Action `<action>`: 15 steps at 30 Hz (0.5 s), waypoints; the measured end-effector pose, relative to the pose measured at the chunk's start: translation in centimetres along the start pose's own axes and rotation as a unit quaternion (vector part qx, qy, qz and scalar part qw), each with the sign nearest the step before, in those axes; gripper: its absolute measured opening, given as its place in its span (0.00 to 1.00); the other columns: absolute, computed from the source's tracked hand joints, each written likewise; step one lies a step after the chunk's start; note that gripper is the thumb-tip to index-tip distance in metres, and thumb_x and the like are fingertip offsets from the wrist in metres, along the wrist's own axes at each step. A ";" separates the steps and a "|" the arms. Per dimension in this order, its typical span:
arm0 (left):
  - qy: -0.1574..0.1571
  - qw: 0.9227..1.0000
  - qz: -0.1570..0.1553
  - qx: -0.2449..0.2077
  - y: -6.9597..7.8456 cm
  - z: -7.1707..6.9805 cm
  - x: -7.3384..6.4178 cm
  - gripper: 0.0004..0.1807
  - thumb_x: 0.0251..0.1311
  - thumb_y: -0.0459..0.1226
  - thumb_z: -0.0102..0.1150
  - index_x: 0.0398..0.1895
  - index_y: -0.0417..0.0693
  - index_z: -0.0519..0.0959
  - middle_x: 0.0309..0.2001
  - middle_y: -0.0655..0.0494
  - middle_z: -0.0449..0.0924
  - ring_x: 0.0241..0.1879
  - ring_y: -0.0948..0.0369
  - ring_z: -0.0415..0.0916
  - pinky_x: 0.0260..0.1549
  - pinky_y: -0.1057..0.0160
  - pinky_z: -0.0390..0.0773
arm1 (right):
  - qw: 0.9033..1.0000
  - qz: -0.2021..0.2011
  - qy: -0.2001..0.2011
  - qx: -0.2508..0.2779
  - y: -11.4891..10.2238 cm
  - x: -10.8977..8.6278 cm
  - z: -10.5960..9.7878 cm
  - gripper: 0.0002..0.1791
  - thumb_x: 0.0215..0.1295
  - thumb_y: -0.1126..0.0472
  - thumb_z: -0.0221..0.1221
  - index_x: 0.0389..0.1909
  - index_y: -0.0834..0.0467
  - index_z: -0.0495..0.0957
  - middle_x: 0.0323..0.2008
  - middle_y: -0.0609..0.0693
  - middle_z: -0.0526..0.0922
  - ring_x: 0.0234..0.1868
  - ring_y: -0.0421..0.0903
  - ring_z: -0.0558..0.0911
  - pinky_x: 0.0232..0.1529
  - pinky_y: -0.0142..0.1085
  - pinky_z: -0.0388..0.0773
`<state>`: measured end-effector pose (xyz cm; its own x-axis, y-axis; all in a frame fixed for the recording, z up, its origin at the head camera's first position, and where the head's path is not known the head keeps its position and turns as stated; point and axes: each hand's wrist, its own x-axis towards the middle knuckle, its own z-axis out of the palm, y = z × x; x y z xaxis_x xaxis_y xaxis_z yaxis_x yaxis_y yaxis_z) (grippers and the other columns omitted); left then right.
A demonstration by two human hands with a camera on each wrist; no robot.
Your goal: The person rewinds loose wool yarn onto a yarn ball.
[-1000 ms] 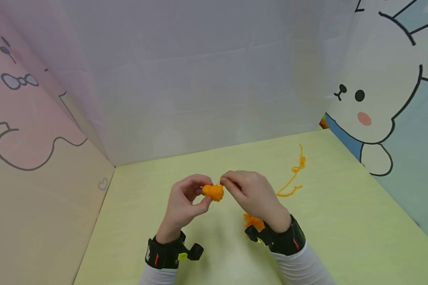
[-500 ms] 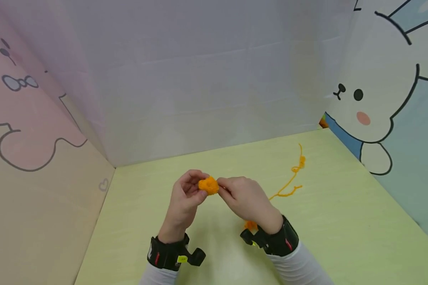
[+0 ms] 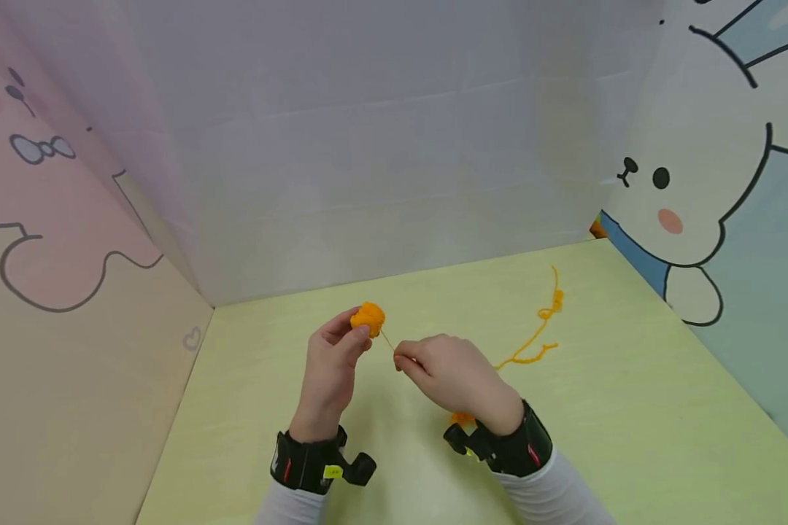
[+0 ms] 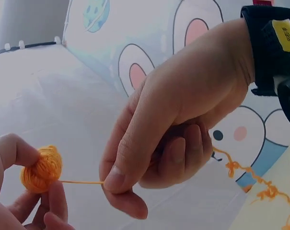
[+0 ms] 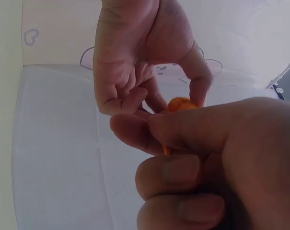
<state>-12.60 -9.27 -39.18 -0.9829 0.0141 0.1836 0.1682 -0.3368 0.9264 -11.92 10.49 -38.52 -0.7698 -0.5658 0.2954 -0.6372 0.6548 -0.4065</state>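
Observation:
A small ball of orange yarn [image 3: 368,319] is pinched between the thumb and fingers of my left hand [image 3: 331,364], held above the table. From it a taut strand [image 4: 81,182] runs to my right hand [image 3: 449,372], whose thumb and forefinger pinch it, with the other fingers curled in. In the right wrist view the yarn ball [image 5: 180,104] is mostly hidden behind my right hand [image 5: 197,153]. Loose orange yarn [image 3: 532,339] with knots lies on the table to the right. Another orange clump [image 3: 462,418] shows partly behind my right wrist.
The pale green table [image 3: 630,394] stretches around the hands. A white curtain [image 3: 394,160] stands at its back edge, with cartoon-printed panels at the left [image 3: 72,292] and right [image 3: 748,240]. Each wrist wears a black camera band [image 3: 308,459].
The left hand has moved up and left with the yarn ball, turning it. The right hand has gone slightly down, and a longer strand stretches between the hands.

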 end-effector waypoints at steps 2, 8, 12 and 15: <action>0.013 0.999 -0.022 -0.028 -0.2 0.0 0.2 0.10 0.67 0.27 0.54 0.49 0.39 0.79 0.42 0.53 0.80 0.38 0.58 0.75 0.37 0.69 0.78 | 1.000 -0.011 -0.012 -0.001 -0.3 0.0 0.2 0.10 0.75 0.52 0.52 0.35 0.45 0.80 0.18 0.35 0.71 0.21 0.37 0.71 0.22 0.31 0.72; 0.020 0.998 -0.048 -0.044 -0.7 0.1 0.4 0.12 0.67 0.28 0.54 0.52 0.35 0.76 0.40 0.52 0.81 0.36 0.58 0.76 0.34 0.71 0.78 | 0.999 -0.032 -0.020 -0.005 -0.7 -0.1 0.5 0.10 0.74 0.52 0.53 0.31 0.45 0.76 0.15 0.36 0.67 0.18 0.37 0.69 0.19 0.30 0.67; 0.031 0.998 -0.053 0.004 -1.1 0.1 0.6 0.16 0.66 0.31 0.58 0.54 0.31 0.75 0.40 0.52 0.82 0.35 0.56 0.77 0.30 0.69 0.75 | 0.999 -0.046 -0.020 -0.007 -0.7 -0.1 0.6 0.10 0.73 0.52 0.54 0.30 0.45 0.75 0.15 0.37 0.66 0.18 0.37 0.68 0.19 0.30 0.64; 0.038 0.997 -0.048 0.041 -1.4 0.1 0.6 0.17 0.64 0.32 0.61 0.53 0.32 0.75 0.40 0.50 0.82 0.34 0.56 0.78 0.28 0.71 0.74 | 0.998 -0.056 -0.018 -0.006 -0.6 -0.2 0.5 0.10 0.73 0.52 0.55 0.29 0.45 0.75 0.16 0.36 0.66 0.17 0.36 0.68 0.19 0.30 0.64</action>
<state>-13.44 -8.70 -40.28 -0.9971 -0.0305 0.0694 0.0749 -0.2587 0.9630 -11.35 9.94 -38.80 -0.6927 -0.6528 0.3067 -0.7192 0.5927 -0.3626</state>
